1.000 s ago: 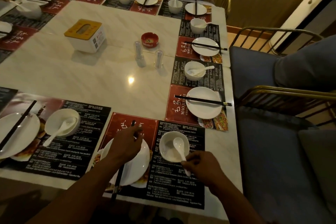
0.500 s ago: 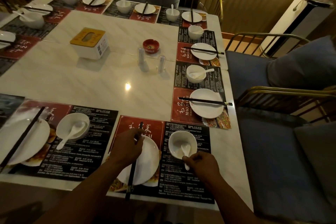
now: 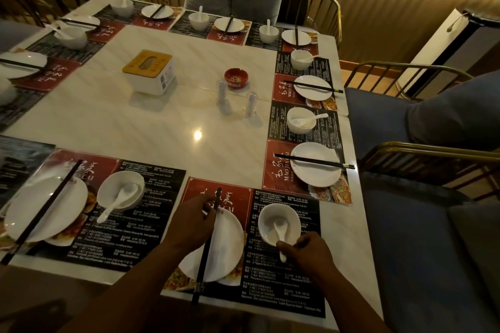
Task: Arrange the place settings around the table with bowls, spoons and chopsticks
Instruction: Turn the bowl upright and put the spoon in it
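**Chopsticks straightened on the plate, spoon handle turned inward**

Since a second ago the chopsticks have swung from a slant to nearly straight across the plate. Their near ends reach the near edge of the table. The left hand arches over the plate's far rim, fingers curled and pinching the sticks near their far end. Just to the right, the right hand lies on the black placemat, its thumb and fingers closed on the handle of the spoon at the near rim of the bowl. The spoon's scoop lies inside the bowl. Bare marble opens beyond the placemat as far as two shakers, a red ashtray and a tissue box. Blue chairs crowd the right edge.
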A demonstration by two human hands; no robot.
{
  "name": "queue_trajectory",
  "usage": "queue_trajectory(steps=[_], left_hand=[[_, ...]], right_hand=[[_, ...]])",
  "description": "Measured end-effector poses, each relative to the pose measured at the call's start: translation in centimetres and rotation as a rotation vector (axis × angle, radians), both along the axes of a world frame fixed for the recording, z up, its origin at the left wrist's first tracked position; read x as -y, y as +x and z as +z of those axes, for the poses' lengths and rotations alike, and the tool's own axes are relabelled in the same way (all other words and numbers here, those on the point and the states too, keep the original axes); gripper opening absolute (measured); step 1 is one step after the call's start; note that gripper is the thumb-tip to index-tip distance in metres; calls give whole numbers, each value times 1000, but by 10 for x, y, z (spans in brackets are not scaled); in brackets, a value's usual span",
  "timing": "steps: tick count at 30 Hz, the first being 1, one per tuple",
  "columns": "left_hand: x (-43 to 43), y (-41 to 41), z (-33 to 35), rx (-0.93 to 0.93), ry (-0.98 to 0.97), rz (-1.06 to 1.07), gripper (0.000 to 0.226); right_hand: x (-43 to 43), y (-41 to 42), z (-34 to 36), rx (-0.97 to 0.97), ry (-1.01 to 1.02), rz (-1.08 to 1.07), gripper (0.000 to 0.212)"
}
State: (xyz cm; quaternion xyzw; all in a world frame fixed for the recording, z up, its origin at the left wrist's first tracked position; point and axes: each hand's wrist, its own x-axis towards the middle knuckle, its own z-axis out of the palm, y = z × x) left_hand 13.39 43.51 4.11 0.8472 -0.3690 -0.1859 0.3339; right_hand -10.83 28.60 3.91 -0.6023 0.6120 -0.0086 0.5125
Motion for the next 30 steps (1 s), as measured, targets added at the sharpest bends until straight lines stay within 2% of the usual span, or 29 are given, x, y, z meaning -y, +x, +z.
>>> queue_trajectory(steps=[5, 7, 10, 13, 19, 21, 24, 26, 30], left_hand=[[5, -4, -1, -16, -1, 11, 28], [7, -4, 0, -14, 5, 18, 29], [11, -3, 1, -9, 12, 32, 32], [16, -1, 2, -13, 14, 52, 34], [19, 13, 6, 33, 16, 104, 33], [20, 22, 6, 35, 21, 125, 34], [26, 41, 7, 4, 19, 154, 37], [36, 60, 9, -25, 23, 187, 38], [59, 110, 11, 18, 0, 158, 37]], right_hand=[[8, 0, 1, 41, 56, -41, 47], [14, 0, 0, 23, 9, -40, 40], [24, 2, -4, -62, -128, 83, 26], [33, 2, -12, -105, -175, 186, 12], [50, 1, -10, -182, -185, 307, 13], [62, 9, -1, -174, -247, 316, 14], [80, 39, 20, -92, -392, 344, 5], [89, 75, 37, -33, -456, 397, 7], [98, 163, 59, 76, -477, 478, 3]])
